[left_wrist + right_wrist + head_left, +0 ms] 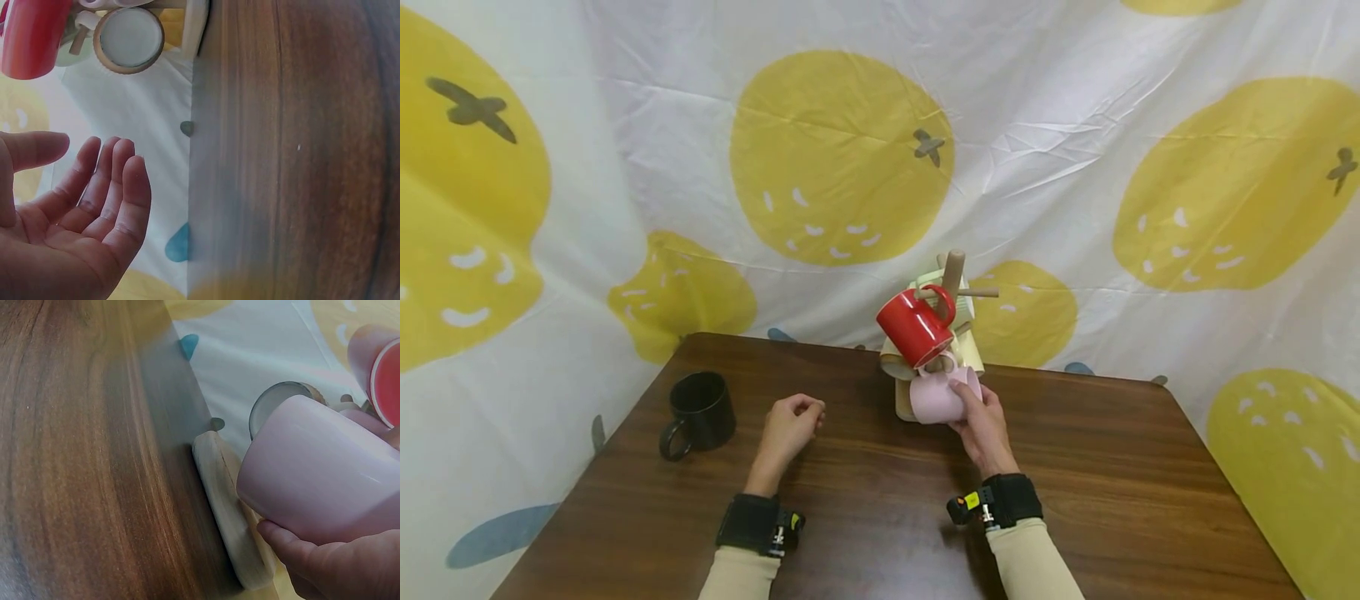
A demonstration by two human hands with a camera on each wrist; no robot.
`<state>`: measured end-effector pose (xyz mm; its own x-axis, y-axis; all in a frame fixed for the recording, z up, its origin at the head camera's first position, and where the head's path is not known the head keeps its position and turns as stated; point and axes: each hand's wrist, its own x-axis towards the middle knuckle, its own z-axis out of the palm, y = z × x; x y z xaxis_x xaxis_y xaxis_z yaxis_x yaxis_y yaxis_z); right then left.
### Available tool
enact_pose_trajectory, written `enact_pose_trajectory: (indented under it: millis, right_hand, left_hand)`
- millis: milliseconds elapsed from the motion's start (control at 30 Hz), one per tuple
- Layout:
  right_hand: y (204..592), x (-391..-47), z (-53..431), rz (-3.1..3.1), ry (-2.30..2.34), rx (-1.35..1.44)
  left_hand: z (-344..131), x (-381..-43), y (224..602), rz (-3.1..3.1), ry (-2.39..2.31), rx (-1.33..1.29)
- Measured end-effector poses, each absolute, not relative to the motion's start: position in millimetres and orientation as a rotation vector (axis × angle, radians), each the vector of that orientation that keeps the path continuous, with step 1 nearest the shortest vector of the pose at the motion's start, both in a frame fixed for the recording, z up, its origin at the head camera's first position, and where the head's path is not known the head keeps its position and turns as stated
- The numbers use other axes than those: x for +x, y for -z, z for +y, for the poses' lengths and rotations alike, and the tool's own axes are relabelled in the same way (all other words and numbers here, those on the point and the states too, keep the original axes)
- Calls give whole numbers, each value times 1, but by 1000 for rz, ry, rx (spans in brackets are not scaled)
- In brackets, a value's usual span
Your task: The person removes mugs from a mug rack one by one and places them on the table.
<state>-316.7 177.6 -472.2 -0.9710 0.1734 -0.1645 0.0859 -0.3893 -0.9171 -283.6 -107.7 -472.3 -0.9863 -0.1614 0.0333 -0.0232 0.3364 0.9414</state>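
My right hand [985,429] grips a pink mug [938,398] by its body, with the mug tipped on its side and its handle up, close against the wooden mug rack [953,275]. In the right wrist view the pink mug [319,469] covers part of the rack's base [231,512]. Above it a red mug [914,327] hangs tilted from a peg by its handle. My left hand [792,427] is over the table, left of the rack, holding nothing; in the left wrist view its fingers [128,194] are loosely bent.
A black mug [702,411] stands upright on the left of the brown wooden table [865,517], handle toward the front. Pale green and cream mugs [972,352] hang behind the red one on the rack. A fruit-patterned cloth [1037,192] hangs behind the table.
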Motion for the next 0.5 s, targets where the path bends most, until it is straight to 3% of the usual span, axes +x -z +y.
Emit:
enact_pose_trajectory:
  millis: [500]
  right_hand:
    - [472, -316, 179, -1728, -2526, -382]
  left_hand:
    - [-108, -282, 472, -2478, 1735, 160]
